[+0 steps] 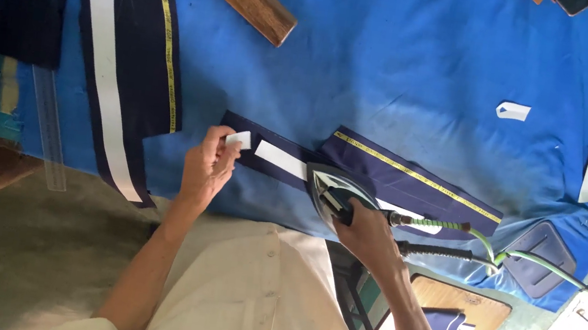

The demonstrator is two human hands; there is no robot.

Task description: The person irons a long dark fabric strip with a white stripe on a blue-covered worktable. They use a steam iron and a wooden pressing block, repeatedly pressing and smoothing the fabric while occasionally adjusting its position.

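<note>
Right, the right hand [369,233] is closed around the dark handle of the iron [333,190], and the iron sits flat on a navy strip [276,159] lying across the blue table cover [416,60]. Its soleplate tip points toward the left hand, so the long axis runs along the strip, with the green hoses [496,251] trailing off behind the wrist. That iron looks heavy and rigid, and hot by the look of the work; the handle on top is the only sensible place to hold it. Over to the left hand [208,168]: fingers pinched shut on a small white tab [239,139] at the near end of the strip, right at its edge. That tab looks light and limp, thin stuff that wants a fingertip pinch at its corner. A white patch [281,160] lies on the strip between tab and iron. A second navy piece with a yellow tape line [415,176] lies just beyond the iron, angled the same way. Further out, a long navy panel with a white stripe [120,64] hangs over the table edge, a wooden block [253,0] rests near it, and a small white scrap [512,111] lies well apart on the cover.
</note>
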